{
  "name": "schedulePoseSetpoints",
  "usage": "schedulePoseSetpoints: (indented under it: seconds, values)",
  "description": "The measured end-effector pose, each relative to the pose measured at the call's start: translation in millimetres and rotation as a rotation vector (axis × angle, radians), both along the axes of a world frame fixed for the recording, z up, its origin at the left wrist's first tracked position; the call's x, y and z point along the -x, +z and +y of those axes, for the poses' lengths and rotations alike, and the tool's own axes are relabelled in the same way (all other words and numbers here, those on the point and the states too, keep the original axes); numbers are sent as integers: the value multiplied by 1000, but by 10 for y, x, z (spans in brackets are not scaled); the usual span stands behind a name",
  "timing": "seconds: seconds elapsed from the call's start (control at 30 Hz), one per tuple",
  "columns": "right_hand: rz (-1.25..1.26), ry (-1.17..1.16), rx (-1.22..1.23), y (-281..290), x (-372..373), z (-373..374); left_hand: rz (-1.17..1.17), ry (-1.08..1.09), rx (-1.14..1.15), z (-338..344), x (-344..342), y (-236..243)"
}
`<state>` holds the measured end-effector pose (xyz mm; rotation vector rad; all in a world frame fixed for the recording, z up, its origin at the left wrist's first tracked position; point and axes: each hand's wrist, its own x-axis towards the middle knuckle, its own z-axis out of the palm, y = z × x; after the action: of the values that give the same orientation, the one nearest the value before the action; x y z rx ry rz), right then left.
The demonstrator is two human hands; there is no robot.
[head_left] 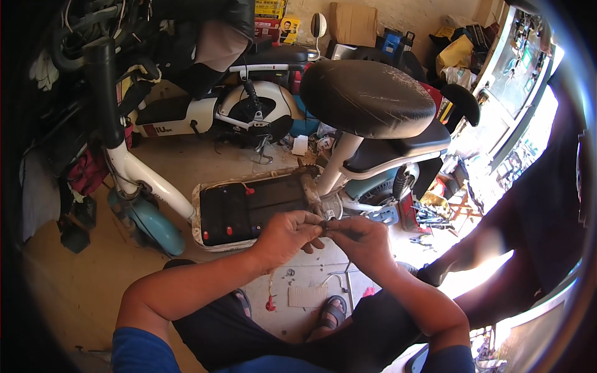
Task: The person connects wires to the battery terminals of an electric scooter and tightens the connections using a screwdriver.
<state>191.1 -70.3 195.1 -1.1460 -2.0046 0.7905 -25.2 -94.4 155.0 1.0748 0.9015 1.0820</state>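
Observation:
My left hand [289,239] and my right hand [357,242] meet at their fingertips, both pinching a small dark part [329,224], too small to make out clearly. A pale wire [270,285] with a red end [270,304] hangs below my left hand. Just beyond my hands lies the open footboard compartment [196,214] of a white electric scooter [158,186], with black battery blocks [230,211] and red terminal caps inside. The scooter's round, worn black seat [367,96] stands above it on a pale post.
A second scooter [174,127] stands behind among boxes [351,25] and clutter. Scattered tools [429,217] lie at the right, beside another person's dark-clothed legs [528,217]. Cardboard [305,296] and a metal rod [349,283] are on the floor between my sandalled feet [333,311].

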Motion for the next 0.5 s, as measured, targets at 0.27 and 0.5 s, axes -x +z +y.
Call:
schedulePoseSetpoints:
  seconds: [0.27, 0.5]
  values:
    - [-16, 71, -186, -5, 8, 64, 64, 3, -28, -16, -40, -48]
    - [45, 94, -147, -145, -24, 180, 79, -2, -65, 2, -46, -41]
